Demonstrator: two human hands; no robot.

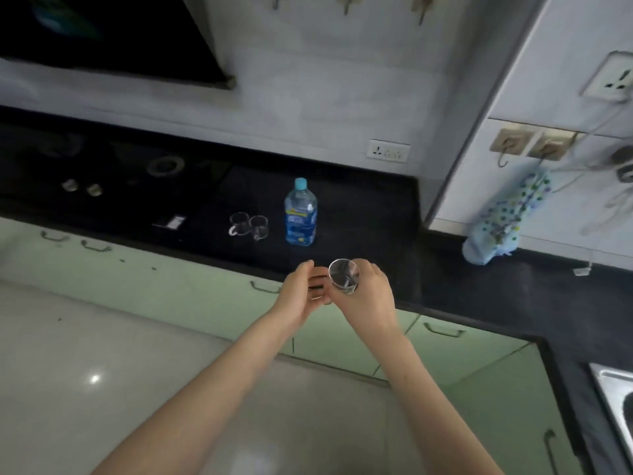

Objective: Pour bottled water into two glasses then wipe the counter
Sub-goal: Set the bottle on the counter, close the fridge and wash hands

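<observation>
A clear plastic water bottle (300, 214) with a blue label and light blue cap stands upright on the black counter (370, 214). Two small clear glass cups with handles (249, 226) sit side by side just left of it. My right hand (368, 293) holds another clear glass (343, 275) above the counter's front edge, its mouth tilted toward me. My left hand (301, 291) is right beside that glass, fingers curved toward it; whether it touches the glass I cannot tell. A patterned blue cloth (503, 221) hangs from a wall hook at the right, down to the counter.
A black gas stove (102, 169) fills the counter's left part, with a small dark packet (170, 221) near its front. Pale green cabinet doors (191, 282) run below. A steel sink (616, 399) shows at the lower right. Wall sockets (388, 150) and cords sit on the tiled walls.
</observation>
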